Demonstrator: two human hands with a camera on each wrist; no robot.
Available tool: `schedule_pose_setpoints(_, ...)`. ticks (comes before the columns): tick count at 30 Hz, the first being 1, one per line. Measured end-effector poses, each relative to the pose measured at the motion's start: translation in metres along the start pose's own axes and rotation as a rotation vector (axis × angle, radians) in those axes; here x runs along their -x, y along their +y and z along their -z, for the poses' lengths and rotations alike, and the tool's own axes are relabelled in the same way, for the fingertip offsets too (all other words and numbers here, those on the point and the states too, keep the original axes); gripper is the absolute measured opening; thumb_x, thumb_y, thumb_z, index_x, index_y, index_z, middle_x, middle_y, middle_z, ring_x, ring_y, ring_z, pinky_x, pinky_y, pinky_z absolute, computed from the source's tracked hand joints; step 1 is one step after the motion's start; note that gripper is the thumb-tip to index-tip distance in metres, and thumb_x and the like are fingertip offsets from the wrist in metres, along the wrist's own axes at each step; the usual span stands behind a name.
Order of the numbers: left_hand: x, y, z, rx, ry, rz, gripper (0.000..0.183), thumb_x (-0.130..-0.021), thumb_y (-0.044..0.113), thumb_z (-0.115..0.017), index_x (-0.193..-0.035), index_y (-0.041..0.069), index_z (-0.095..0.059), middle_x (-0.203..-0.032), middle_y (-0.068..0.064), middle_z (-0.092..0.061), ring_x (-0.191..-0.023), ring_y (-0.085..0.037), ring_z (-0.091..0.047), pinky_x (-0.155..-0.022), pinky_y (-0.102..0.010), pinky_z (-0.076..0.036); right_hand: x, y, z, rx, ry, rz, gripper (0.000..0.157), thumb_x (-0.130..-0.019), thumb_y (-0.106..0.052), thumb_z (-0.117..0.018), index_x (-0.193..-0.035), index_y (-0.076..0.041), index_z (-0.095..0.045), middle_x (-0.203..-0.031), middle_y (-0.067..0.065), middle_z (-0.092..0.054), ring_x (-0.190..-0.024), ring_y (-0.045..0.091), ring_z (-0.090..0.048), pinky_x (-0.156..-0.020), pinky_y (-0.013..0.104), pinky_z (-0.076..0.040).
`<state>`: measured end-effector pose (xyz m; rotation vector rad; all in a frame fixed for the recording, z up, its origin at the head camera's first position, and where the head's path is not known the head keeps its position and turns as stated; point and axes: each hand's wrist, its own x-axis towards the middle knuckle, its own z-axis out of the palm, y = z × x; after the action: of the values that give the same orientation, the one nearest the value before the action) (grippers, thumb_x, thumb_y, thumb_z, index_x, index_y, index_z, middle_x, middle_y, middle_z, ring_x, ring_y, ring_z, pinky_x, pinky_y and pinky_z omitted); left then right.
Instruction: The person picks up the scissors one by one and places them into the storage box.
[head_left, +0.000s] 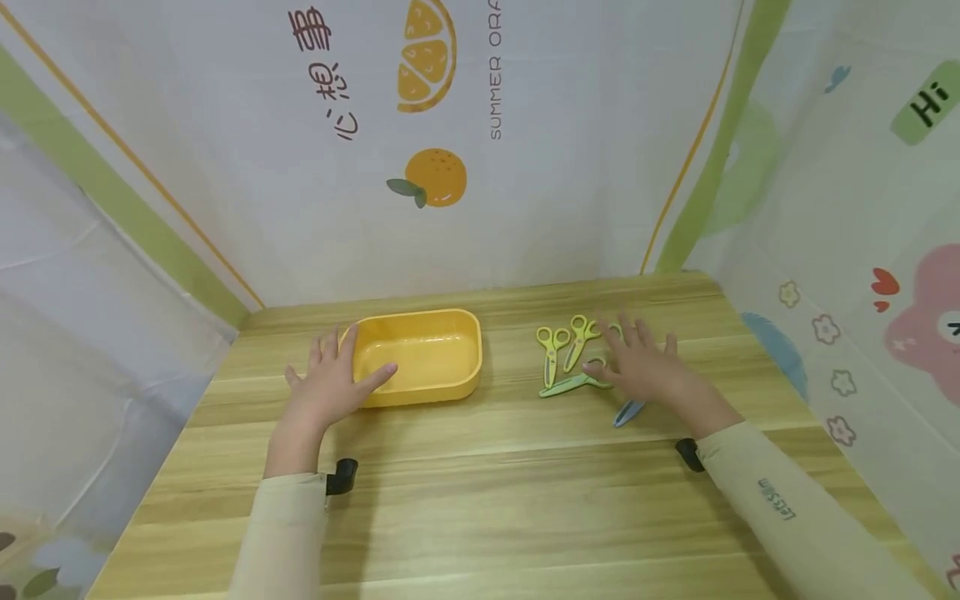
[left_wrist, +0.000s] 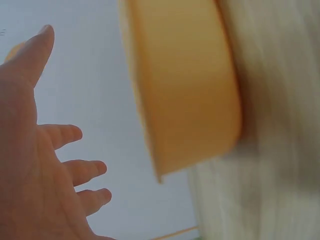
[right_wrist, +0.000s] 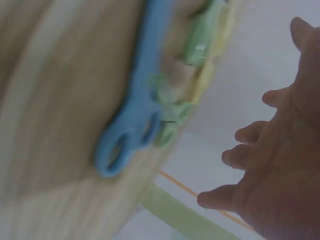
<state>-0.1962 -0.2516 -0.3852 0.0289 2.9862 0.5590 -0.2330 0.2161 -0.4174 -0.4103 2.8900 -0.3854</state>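
My left hand (head_left: 327, 383), fingers spread, hovers by the left end of a yellow plastic basin (head_left: 420, 358); the left wrist view has the palm apart from the basin's wall (left_wrist: 190, 90). Over a group of scissors, my right hand (head_left: 648, 367) is held with fingers spread and nothing in it. Two yellow-green scissors (head_left: 551, 358) (head_left: 579, 342) lie beside a green pair (head_left: 573, 383). Blue scissors (right_wrist: 132, 110) lie nearest the right wrist, partly hidden under the hand in the head view. Another green pair (right_wrist: 170, 120) shows behind them.
The wood-grain table (head_left: 465, 500) ends at a white printed cloth (head_left: 555, 167) at the back and sides. Black wrist-camera mounts (head_left: 342, 476) (head_left: 689, 455) stick out from both sleeves, low over the tabletop.
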Motion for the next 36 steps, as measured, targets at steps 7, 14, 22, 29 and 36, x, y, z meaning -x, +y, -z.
schedule_pose_setpoints(7, -0.002, -0.020, -0.008, 0.031, -0.065, 0.036, 0.118, -0.095, 0.086, -0.046, -0.172, 0.011, 0.002, -0.175, -0.036, 0.003, -0.160, -0.060, 0.008, -0.109, -0.094, 0.005, -0.002, 0.008, -0.015, 0.031, -0.006, 0.035, 0.091, -0.106, -0.069, -0.043, -0.172, -0.013, -0.015, -0.176, 0.032, -0.005, -0.160, 0.061, -0.005, -0.114, 0.092, -0.001)
schedule_pose_setpoints(14, -0.008, -0.036, -0.016, 0.061, -0.104, 0.060, 0.127, -0.092, 0.088, -0.049, -0.170, 0.007, 0.012, -0.174, -0.036, 0.005, -0.160, -0.061, 0.006, -0.111, -0.092, 0.001, -0.004, 0.011, -0.022, 0.085, -0.018, 0.016, 0.090, -0.107, -0.068, -0.044, -0.172, -0.013, -0.016, -0.177, 0.029, -0.005, -0.162, 0.057, -0.006, -0.115, 0.090, -0.003)
schedule_pose_setpoints(22, -0.018, -0.052, -0.027, 0.150, -0.080, -0.010, 0.129, -0.095, 0.078, -0.059, -0.169, 0.000, 0.012, -0.175, -0.035, -0.004, -0.160, -0.060, -0.011, -0.119, -0.084, -0.015, -0.002, 0.014, -0.025, 0.104, -0.036, 0.020, 0.092, -0.105, -0.071, -0.046, -0.171, -0.013, -0.020, -0.177, 0.029, -0.004, -0.162, 0.058, -0.004, -0.115, 0.090, -0.001)
schedule_pose_setpoints(29, -0.019, -0.053, -0.031, 0.164, -0.096, -0.021, 0.132, -0.093, 0.079, -0.060, -0.168, -0.001, 0.015, -0.173, -0.039, -0.011, -0.157, -0.061, -0.019, -0.119, -0.082, -0.023, -0.006, 0.017, -0.031, 0.126, -0.047, 0.021, 0.090, -0.105, -0.071, -0.047, -0.171, -0.014, -0.023, -0.177, 0.028, -0.003, -0.162, 0.057, -0.004, -0.116, 0.090, 0.000)
schedule_pose_setpoints(36, -0.017, -0.049, -0.030, 0.152, -0.112, 0.016, 0.133, -0.092, 0.082, -0.059, -0.169, 0.004, 0.015, -0.174, -0.037, -0.007, -0.160, -0.061, -0.011, -0.116, -0.088, -0.012, -0.011, 0.025, -0.036, 0.157, -0.034, 0.031, 0.086, -0.104, -0.072, -0.045, -0.170, -0.019, -0.029, -0.177, 0.028, -0.004, -0.162, 0.057, -0.004, -0.117, 0.089, -0.002)
